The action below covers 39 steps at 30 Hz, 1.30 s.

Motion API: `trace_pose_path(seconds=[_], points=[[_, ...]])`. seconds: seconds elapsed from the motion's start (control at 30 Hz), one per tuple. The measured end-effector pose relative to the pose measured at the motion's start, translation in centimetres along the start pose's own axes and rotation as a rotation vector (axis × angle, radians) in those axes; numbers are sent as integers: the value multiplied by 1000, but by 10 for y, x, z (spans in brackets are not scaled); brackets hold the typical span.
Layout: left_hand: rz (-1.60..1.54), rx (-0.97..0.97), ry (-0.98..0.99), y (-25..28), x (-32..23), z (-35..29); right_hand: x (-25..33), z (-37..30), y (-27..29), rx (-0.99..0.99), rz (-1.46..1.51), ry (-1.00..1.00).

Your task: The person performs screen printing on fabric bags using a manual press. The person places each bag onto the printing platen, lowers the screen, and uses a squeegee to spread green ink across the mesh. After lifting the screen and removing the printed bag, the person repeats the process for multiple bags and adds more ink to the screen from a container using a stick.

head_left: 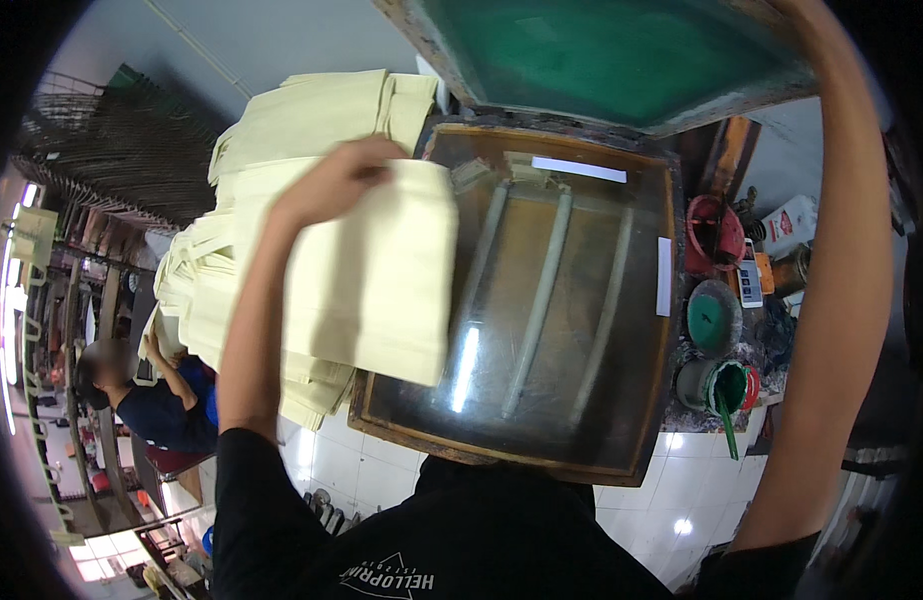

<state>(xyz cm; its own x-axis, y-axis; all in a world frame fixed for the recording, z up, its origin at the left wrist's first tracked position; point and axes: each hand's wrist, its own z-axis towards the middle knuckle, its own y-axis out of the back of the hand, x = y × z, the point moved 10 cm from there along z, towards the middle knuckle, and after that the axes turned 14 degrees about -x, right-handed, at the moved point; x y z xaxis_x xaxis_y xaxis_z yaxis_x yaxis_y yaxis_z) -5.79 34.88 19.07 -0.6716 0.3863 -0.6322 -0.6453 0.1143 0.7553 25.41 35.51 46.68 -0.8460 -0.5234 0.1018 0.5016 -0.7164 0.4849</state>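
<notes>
My left hand (344, 182) is closed on the upper edge of a cream cloth bag (382, 270). The bag hangs partly over the left side of a glass-topped printing table (582, 455), slightly blurred. My right arm stretches up to the top right, where my right hand (804, 14) grips the corner of a raised screen printing frame (722, 122); its fingers are mostly cut off by the picture's edge. Green mesh (602, 55) fills the tilted frame. Two white strips (580, 169) lie near the table's far and right edges.
Stacked cream bags (302, 115) lie left of the table. On the right stand a red tub (715, 235), a bowl of green ink (714, 318), an ink pot with a green stick (728, 390) and a phone-like device (750, 280). Another person (172, 405) sits far left, near racks (112, 150).
</notes>
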Motion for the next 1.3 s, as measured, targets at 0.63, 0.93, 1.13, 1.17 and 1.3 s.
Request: trace_pose_path(seconds=[0.63, 0.93, 1.13, 1.17, 1.3], points=[[-47, -496, -326, -286, -74, 115, -5, 2, 1, 41, 65, 49], [57, -341, -209, -287, -96, 156, -7, 7, -1, 3, 85, 67], [160, -282, -284, -310, -113, 113, -14, 3, -4, 28, 63, 89], [237, -183, -222, -319, -113, 106, -14, 1, -4, 28, 67, 79], [416, 73, -45, -339, -103, 96, -8, 2, -1, 34, 90, 71]])
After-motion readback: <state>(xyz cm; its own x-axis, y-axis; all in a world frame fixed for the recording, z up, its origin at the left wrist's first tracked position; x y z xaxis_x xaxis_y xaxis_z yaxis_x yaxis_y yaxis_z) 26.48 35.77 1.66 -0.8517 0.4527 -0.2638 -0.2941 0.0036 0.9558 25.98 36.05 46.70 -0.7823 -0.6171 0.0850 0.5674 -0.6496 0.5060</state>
